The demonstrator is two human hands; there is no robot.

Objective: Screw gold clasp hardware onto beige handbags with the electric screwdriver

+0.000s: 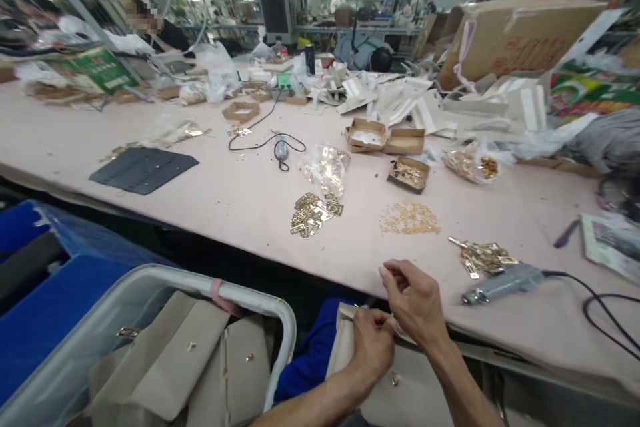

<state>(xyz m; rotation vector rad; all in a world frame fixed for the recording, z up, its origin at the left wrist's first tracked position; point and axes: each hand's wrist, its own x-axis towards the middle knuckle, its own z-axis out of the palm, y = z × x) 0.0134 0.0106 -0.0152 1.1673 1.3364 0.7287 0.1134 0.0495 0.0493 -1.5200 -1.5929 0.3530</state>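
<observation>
A beige handbag piece (410, 380) with a small gold clasp lies in my lap against the table's front edge. My left hand (374, 343) is closed on its upper edge, thumb and fingers pinched there. Just above and to the right, my right hand (417, 297) is closed with its fingers curled; whatever it may hold is too small or hidden to make out. Nearest on the table are a scatter of tiny gold screws (410, 219) and a pile of gold metal fittings (483, 257). Beside that pile lies a grey electric screwdriver (503, 283) with a black cord.
To the left stands a white bin (165, 273) with several beige bag pieces (183, 353). Farther in on the table (240, 193) are another pile of gold plates (313, 215), a bag of fittings (327, 167), small cardboard boxes (406, 141) and a dark sheet (143, 170).
</observation>
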